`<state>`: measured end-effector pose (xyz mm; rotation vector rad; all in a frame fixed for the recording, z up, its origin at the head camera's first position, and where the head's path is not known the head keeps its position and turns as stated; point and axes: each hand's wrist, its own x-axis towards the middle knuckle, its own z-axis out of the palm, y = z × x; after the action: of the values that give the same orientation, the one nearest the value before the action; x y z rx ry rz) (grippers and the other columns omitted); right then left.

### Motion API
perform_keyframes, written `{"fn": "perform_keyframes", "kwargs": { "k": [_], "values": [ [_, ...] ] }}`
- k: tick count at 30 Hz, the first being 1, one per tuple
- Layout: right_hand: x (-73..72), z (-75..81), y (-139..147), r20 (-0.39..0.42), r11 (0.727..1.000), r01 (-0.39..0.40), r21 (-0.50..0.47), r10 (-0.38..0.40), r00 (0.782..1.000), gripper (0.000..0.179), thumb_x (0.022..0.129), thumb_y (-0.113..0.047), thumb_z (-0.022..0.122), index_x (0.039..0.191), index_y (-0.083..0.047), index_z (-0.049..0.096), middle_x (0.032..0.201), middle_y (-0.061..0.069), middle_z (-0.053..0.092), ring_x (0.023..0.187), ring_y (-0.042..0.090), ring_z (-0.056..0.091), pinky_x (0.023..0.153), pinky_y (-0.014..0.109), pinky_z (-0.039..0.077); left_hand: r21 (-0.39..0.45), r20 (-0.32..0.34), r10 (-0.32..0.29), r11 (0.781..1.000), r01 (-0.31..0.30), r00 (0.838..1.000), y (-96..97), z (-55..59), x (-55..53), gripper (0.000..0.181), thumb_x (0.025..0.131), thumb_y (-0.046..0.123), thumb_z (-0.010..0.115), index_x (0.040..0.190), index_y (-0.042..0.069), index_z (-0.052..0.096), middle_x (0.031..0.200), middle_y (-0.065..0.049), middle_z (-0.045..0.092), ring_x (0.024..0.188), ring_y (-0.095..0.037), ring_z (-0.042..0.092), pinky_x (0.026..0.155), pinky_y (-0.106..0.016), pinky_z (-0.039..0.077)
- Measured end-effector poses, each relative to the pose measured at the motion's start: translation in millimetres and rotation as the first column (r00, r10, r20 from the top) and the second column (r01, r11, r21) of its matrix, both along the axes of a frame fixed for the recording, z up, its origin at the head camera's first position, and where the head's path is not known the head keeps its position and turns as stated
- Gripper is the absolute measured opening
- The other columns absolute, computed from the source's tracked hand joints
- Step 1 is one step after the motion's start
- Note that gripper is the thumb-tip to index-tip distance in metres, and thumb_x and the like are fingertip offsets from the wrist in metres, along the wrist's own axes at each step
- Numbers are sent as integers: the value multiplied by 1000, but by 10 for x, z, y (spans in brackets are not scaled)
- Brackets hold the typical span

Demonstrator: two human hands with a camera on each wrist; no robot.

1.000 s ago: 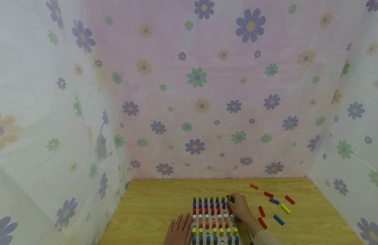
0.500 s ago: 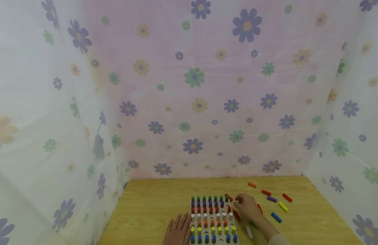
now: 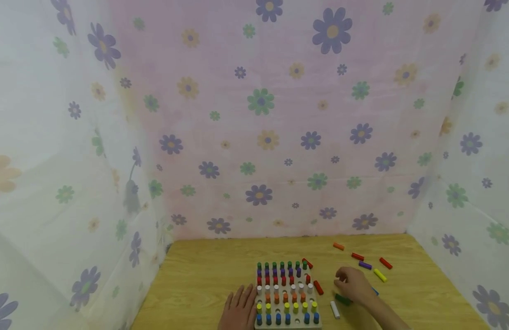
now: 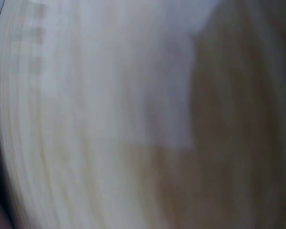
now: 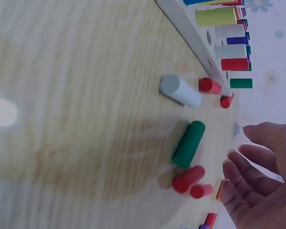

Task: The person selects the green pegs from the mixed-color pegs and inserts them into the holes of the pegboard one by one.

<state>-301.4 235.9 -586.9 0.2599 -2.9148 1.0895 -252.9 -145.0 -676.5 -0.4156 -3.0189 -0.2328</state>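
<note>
A pegboard [image 3: 288,326] stands on the table, filled with rows of coloured pegs and showing several bare holes. My left hand [image 3: 239,308] rests flat against its left edge, fingers straight. Right of the board, my right hand [image 3: 354,286] hovers over loose pegs. In the right wrist view, the right hand [image 5: 262,179] has thumb and fingers apart, loosely bent, holding nothing. Nearest it lies a green peg [image 5: 189,144]; a white peg [image 3: 335,310] and a red peg [image 3: 318,287] lie closer to the board. A blue peg [image 3: 375,291] is mostly hidden behind the hand.
Farther right and back on the wooden table [image 3: 205,275] lie an orange peg [image 3: 338,246], a purple peg [image 3: 365,265], a yellow peg [image 3: 380,275] and red pegs. A flowered curtain [image 3: 254,137] surrounds the table. The left wrist view is blurred.
My right hand has let go of a green peg, which now stands at the right end of the board's back row. The hand has moved right, over the loose pegs. My left hand stays put.
</note>
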Motion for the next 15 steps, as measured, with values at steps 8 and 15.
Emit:
{"fn": "perform_keyframes", "kwargs": {
  "k": [8, 15],
  "values": [
    [108, -12, 91, 65, 999, -3, 33, 1, 998, 8, 88, -6, 76, 93, -3, 72, 80, -2, 64, 74, 13, 59, 63, 27, 54, 0, -8, -1, 1000, 1, 1000, -2, 7, -24, 62, 110, 57, 21, 154, 23, 49, 158, 0, 47, 147, -31, 39, 124, -54, 27],
    [162, -72, 86, 127, 999, 10, 37, -15, 992, 8, 88, -6, 77, 93, -6, 71, 80, -2, 63, 74, 14, 59, 64, 31, 56, -2, -8, -3, 1000, 3, 1000, -15, -22, -37, 63, 110, 57, 19, 153, 24, 51, 156, 2, 49, 145, -30, 43, 120, -54, 34]
  ]
}}
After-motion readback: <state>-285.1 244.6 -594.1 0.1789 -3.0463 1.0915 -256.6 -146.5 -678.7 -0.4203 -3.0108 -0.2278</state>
